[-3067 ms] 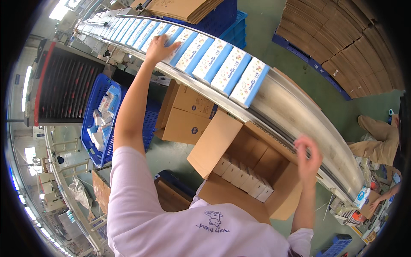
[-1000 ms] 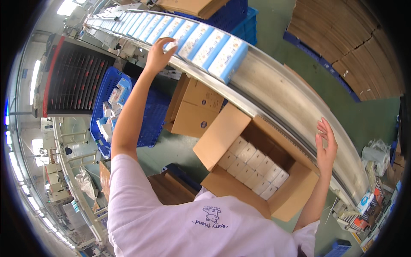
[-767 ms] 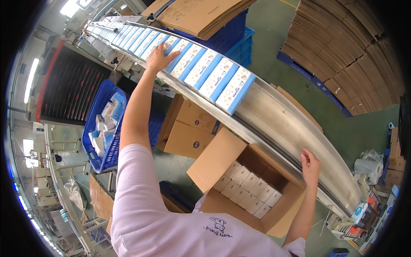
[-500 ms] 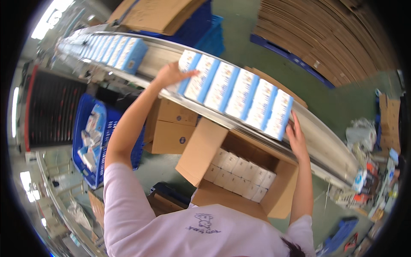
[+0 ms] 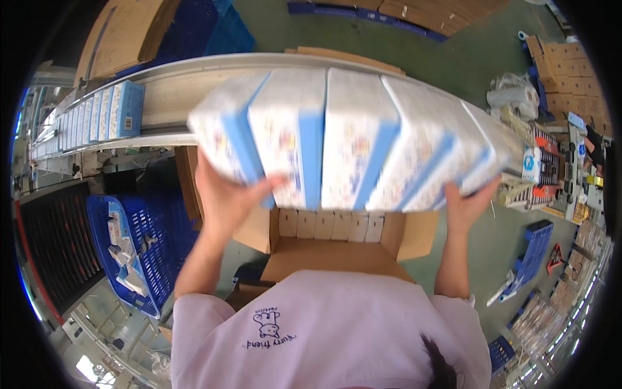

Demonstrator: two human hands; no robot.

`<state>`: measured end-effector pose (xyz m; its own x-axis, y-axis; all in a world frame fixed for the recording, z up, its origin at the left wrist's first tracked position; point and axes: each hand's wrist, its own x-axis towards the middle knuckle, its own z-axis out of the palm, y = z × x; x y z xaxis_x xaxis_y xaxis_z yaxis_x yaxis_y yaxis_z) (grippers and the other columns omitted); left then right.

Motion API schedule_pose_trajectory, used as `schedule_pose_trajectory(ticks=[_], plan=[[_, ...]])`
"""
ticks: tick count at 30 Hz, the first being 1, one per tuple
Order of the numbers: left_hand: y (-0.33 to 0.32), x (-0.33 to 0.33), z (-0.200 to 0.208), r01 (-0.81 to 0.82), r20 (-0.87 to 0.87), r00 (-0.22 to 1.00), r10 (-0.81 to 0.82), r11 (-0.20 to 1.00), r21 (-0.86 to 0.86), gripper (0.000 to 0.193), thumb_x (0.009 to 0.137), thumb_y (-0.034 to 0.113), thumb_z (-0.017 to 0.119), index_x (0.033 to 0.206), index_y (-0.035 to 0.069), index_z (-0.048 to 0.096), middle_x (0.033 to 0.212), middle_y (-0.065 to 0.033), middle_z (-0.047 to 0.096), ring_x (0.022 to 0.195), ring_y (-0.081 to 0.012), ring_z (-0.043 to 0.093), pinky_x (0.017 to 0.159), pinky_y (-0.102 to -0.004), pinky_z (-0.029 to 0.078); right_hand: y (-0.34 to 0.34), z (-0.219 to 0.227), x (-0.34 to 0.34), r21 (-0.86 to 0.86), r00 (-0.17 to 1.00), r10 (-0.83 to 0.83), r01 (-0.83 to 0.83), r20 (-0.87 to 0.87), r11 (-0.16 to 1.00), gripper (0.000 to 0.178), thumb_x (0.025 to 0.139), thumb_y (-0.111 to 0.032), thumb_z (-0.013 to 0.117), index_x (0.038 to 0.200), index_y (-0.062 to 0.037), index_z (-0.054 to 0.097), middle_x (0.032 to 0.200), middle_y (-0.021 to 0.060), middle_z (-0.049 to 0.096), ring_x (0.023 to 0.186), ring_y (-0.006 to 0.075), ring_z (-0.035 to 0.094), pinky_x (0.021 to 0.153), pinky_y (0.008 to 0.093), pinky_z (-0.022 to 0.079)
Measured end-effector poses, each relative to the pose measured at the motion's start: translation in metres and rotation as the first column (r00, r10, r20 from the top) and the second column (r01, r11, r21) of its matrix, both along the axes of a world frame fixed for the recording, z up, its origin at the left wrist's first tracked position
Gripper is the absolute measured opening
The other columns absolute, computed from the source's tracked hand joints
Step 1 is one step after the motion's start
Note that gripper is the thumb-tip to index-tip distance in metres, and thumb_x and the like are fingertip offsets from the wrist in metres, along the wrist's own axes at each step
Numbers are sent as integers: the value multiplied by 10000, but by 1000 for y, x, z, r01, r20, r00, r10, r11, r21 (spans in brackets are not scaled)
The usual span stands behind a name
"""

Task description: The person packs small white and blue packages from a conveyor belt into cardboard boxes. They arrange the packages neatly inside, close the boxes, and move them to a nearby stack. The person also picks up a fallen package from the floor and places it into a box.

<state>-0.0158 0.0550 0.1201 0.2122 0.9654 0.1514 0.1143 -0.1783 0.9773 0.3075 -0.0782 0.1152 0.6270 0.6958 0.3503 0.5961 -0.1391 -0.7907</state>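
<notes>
Between my two hands a row of several white-and-blue packs (image 5: 353, 155) is squeezed end to end, lifted off the conveyor and looming large in the head view. My left hand (image 5: 227, 194) presses the left end, its thumb lying across the front of the packs. At the other end my right hand (image 5: 470, 201) grips the last pack, thumb and fingers apart around its lower corner. Below the row stands an open cardboard carton (image 5: 330, 259), flaps spread, with white packs (image 5: 330, 225) lined up inside. The held row covers part of the carton.
The conveyor (image 5: 170, 97) runs across behind the held row, carrying more blue-and-white packs (image 5: 123, 110) at the left. A blue basket (image 5: 155, 253) with loose packs stands left of the carton. Stacked cardboard (image 5: 126, 39) lies beyond the belt, and a blue pallet (image 5: 534, 253) is at the right.
The row of packs has risen off the conveyor and come closer to me, held between both hands, and now hangs partly over the carton. My view has turned as well.
</notes>
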Motion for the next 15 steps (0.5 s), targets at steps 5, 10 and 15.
schedule_pose_trajectory(ticks=[5, 10, 15], plan=[[-81, 3, -55, 134, -2, 989, -146, 909, -396, 850, 699, 138, 748, 1302, -51, 179, 1141, -206, 506, 1083, -237, 523, 896, -359, 447, -85, -33, -41, -220, 954, 36, -105, -297, 970, 905, 634, -109, 755, 1310, 56, 176, 1177, 176, 459, 1066, 257, 490, 918, 357, 406], [-52, 24, -207, 34, -637, 573, -516, 791, -610, 898, 723, 380, 705, 1315, -89, 218, 1046, -256, 545, 1021, -308, 548, 867, -339, 443, -35, -170, -34, -924, 973, 217, -156, -82, 349, 757, 800, -350, 622, 1318, 65, 257, 1125, 294, 497, 918, 382, 565, 646, 450, 491], [-64, 38, -166, 507, -990, -26, -139, 852, -133, 978, 617, 505, 737, 1346, 19, 300, 1297, -243, 375, 1203, -412, 368, 923, -507, 368, -30, -154, -40, -842, 662, 629, 8, 408, 539, 989, 620, -458, 742, 1385, -96, 229, 1351, 195, 341, 1143, 418, 430, 904, 520, 384]])
